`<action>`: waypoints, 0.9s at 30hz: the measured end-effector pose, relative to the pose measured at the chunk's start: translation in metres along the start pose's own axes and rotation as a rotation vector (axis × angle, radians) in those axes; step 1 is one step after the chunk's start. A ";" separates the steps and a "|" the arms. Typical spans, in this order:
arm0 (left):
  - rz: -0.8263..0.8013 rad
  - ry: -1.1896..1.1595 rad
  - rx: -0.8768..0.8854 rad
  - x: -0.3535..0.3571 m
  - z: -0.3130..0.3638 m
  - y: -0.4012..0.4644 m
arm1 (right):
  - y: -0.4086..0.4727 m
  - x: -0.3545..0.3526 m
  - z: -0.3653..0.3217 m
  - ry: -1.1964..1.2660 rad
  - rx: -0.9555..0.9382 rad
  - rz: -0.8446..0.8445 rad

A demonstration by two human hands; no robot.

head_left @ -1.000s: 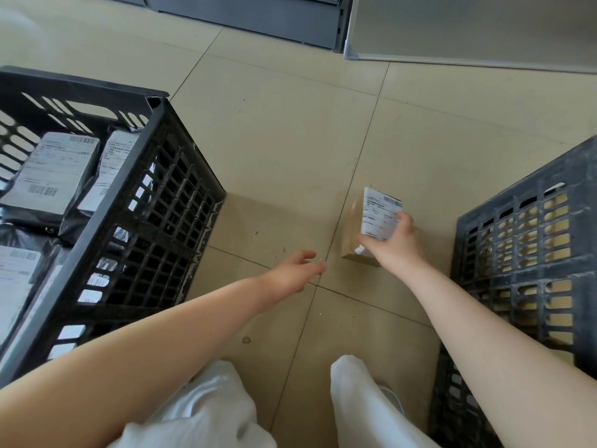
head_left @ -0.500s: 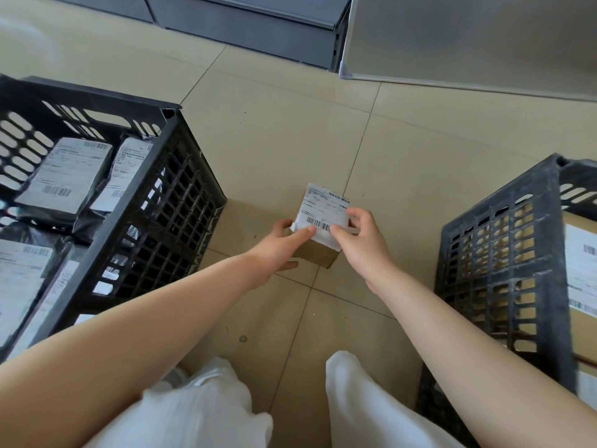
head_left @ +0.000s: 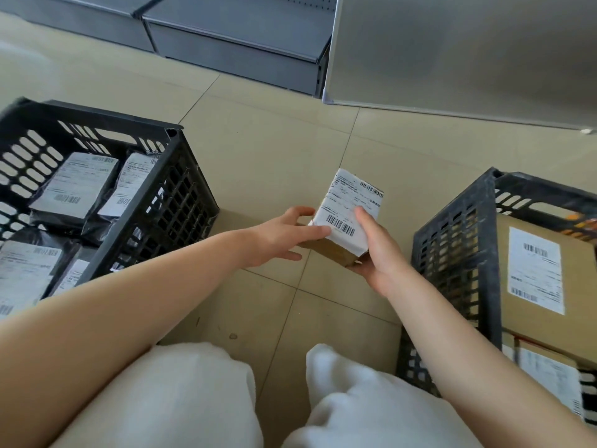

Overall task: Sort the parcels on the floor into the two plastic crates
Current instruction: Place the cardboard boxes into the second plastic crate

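Observation:
A small brown cardboard parcel [head_left: 347, 205] with a white shipping label wrapped over its top is held above the floor between the two crates. My right hand [head_left: 376, 250] grips it from the right, thumb on the label, fingers under the box. My left hand [head_left: 284, 236] holds its left side, thumb along the label's near edge. The black crate [head_left: 176, 189] on the left holds several black poly-bag parcels [head_left: 72, 189] with white labels. The dark grey crate [head_left: 452, 240] on the right holds brown cardboard boxes [head_left: 546, 276] with labels.
Beige floor tiles [head_left: 277, 140] stretch between and beyond the crates. Grey metal shelving bases [head_left: 232, 37] run along the far side, and a large grey panel [head_left: 452, 53] stands at the far right. My white-trousered knees [head_left: 200, 399] fill the bottom.
The right hand lifted the parcel off the floor and brought it nearer. The left hand reached in and took hold of its left side. The view tilted, showing more of the right crate.

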State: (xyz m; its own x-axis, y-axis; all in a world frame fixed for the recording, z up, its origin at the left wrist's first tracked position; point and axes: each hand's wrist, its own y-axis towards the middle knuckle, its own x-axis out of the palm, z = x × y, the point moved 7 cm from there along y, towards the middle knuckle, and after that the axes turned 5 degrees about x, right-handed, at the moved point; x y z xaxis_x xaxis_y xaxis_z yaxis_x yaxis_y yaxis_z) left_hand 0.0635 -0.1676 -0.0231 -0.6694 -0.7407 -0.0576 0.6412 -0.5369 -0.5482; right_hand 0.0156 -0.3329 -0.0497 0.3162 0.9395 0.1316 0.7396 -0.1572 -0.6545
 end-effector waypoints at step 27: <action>-0.591 1.188 0.602 0.264 0.082 -0.028 | -0.185 -0.296 -0.031 0.158 -0.186 0.388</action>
State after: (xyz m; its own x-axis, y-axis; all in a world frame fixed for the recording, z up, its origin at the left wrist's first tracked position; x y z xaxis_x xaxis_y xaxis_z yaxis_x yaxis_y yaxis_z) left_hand -0.1002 -0.3809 0.0453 -0.6035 0.2470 -0.7581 0.0254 -0.9443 -0.3280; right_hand -0.1967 -0.5913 0.0558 0.6671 0.7446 0.0251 0.6383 -0.5538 -0.5347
